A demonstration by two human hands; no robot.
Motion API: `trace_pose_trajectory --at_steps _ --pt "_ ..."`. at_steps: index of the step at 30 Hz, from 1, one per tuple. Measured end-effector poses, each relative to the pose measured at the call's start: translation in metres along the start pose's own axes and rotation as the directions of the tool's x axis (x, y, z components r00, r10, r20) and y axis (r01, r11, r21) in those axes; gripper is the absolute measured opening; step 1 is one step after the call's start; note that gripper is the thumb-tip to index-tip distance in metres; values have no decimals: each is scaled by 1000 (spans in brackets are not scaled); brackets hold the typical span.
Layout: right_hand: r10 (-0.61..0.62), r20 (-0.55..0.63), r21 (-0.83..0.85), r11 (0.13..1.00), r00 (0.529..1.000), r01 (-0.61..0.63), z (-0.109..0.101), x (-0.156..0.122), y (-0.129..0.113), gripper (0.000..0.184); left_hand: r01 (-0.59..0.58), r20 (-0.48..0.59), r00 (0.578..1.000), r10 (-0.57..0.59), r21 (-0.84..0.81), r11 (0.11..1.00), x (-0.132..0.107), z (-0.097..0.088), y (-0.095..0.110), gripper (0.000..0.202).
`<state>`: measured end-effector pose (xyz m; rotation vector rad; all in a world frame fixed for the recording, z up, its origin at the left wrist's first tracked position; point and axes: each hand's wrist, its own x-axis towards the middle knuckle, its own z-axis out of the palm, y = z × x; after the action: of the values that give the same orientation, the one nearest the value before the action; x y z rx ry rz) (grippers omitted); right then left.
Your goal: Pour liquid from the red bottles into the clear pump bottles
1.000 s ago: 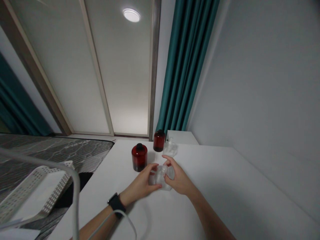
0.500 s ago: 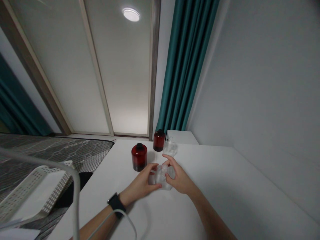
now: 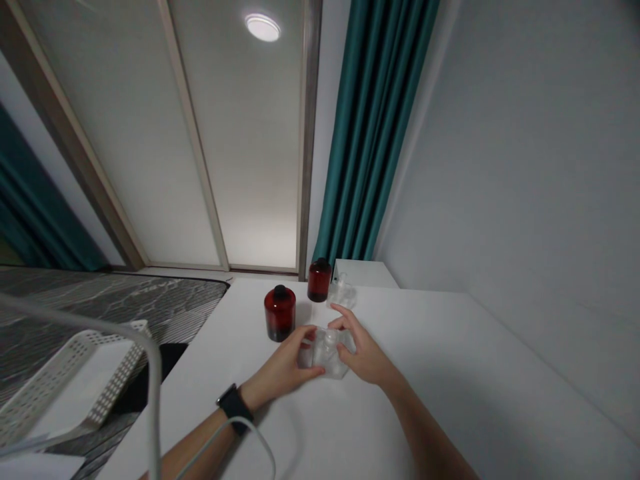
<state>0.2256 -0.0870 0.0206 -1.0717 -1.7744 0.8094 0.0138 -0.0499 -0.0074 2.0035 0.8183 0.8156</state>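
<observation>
A clear, faceted bottle [image 3: 330, 353] with a rounded top stands on the white table in front of me. My left hand [image 3: 295, 360] grips it from the left, thumb at the near side and fingers at the far side. At its right side is my right hand [image 3: 363, 350], thumb and fingers apart, with the thumb close to the bottle's top; whether it touches cannot be made out. Beyond the hands stand a dark red bottle with a black cap [image 3: 280, 313], a second dark red bottle [image 3: 319, 281] and another clear bottle [image 3: 343, 293].
The white table [image 3: 320, 433] meets a grey wall on the right. A white box [image 3: 365, 273] sits at its far edge. To the left, lower down, is a white perforated basket [image 3: 75, 380]. A pale cable [image 3: 154, 400] hangs across the lower left, near my watch [image 3: 234, 407].
My right hand has moved slightly to the right, its thumb drawing away from the clear bottle's top. The left hand keeps its hold on the bottle.
</observation>
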Motion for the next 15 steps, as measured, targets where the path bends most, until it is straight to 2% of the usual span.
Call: trace_pose_trajectory --at_steps 4,15 --pt "17 -33 -2 1000 999 -17 -1 0 5 78 7 0 1000 -7 3 1000 0 0 2 64" --pt "74 36 -15 997 997 -74 0 -1 1 78 -14 20 1000 13 6 1000 0 0 -4 67"
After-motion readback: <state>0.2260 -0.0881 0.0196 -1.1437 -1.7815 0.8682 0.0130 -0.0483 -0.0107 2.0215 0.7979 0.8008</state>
